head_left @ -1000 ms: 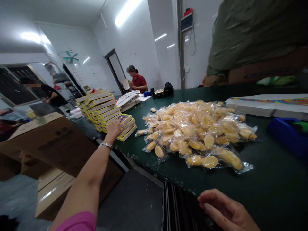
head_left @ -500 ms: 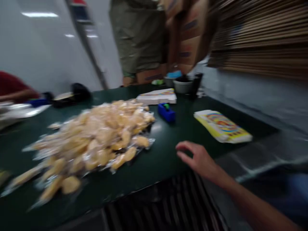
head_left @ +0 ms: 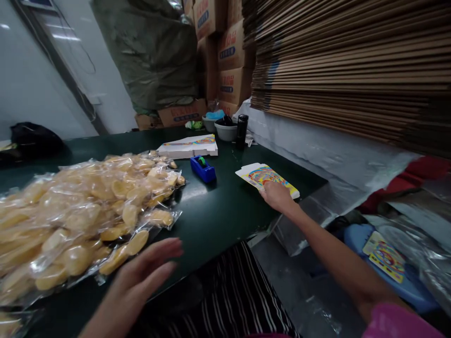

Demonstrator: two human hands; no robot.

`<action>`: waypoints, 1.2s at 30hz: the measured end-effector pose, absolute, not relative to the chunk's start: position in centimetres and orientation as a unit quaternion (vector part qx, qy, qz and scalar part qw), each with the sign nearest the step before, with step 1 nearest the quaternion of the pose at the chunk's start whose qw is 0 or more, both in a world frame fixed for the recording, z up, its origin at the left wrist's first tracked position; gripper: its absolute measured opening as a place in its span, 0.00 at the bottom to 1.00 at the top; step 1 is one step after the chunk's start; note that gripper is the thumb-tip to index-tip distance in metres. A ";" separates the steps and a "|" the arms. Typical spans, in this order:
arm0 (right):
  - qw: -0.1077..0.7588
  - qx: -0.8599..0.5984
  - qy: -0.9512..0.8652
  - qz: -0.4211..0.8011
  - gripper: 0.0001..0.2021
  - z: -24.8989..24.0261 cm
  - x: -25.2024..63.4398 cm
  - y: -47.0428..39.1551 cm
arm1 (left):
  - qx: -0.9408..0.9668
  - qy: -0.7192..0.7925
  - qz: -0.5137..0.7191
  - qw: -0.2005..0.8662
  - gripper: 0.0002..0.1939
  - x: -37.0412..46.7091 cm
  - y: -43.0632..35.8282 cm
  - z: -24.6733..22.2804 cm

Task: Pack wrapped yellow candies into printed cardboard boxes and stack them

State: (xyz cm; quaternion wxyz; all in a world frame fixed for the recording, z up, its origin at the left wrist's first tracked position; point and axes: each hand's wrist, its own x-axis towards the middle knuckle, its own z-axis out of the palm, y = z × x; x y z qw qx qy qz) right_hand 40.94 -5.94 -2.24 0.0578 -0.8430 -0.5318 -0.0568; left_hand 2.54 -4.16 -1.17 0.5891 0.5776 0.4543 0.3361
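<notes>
My right hand (head_left: 278, 196) is closed on the near edge of a flat, colourful printed carton (head_left: 266, 176) at the table's right side. Its fingertips are partly hidden at the carton's edge. Over the table's front edge, my left hand (head_left: 141, 272) has its fingers apart and holds nothing. It is beside a large heap of clear bags with pale yellow pieces (head_left: 95, 197). A blue tape dispenser (head_left: 203, 169) stands between the heap and the carton. Behind it lies a stack of white printed cartons (head_left: 188, 146).
Grey bowls (head_left: 226, 131) and a black bottle (head_left: 241, 131) stand at the back of the green table (head_left: 218, 211). Stacked flat cardboard (head_left: 352, 70) overhangs the right. A blue stool (head_left: 359, 237) holding a printed carton (head_left: 385, 258) is at the lower right.
The view has swung right. My left hand has come into view. My right hand has reached the printed carton and closed on its edge.
</notes>
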 end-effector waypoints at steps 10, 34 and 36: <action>0.251 -0.572 -0.781 -0.025 0.15 -5.8 29.2 -10.9 | 0.249 0.329 0.427 0.805 0.13 16.1 -3.0 -6.9; 0.017 -0.560 -0.828 0.028 0.07 2.4 27.7 -3.9 | 0.528 0.397 0.416 0.625 0.13 8.0 -1.7 -4.2; 0.032 -0.540 -0.838 0.066 0.06 3.1 27.7 -3.4 | 0.542 0.382 0.408 0.627 0.13 7.5 -1.3 -4.0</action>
